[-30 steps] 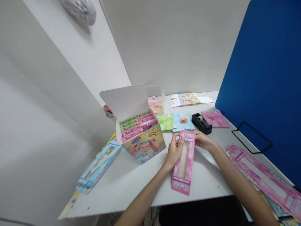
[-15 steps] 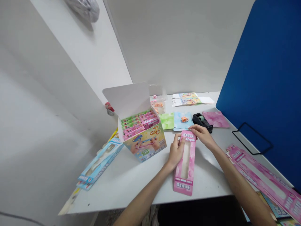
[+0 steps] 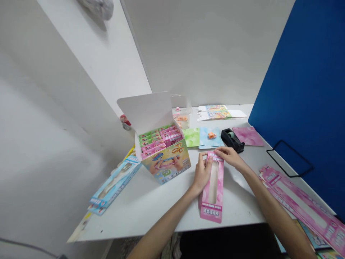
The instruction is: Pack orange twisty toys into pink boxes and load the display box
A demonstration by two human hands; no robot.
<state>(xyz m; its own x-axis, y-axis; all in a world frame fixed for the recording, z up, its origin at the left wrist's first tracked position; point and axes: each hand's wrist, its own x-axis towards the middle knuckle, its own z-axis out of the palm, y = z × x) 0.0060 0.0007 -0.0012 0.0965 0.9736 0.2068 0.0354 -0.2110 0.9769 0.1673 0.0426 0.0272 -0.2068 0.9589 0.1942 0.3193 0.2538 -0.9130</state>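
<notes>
L hand (image 3: 202, 173) clamped on pink window box (image 3: 220, 183); R hand (image 3: 229, 157) at top end, grip unclear.
Box nr table (image 3: 151, 216) front edge; step prob. top-flap work, next move needs steady L hold.

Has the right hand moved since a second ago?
Yes: judged against the tape dispenser, the right hand has shifted left and slightly farther away, its fingers at the far end of the pink box.

Carton (image 3: 220, 185) right of display box (image 3: 169, 162)
</notes>
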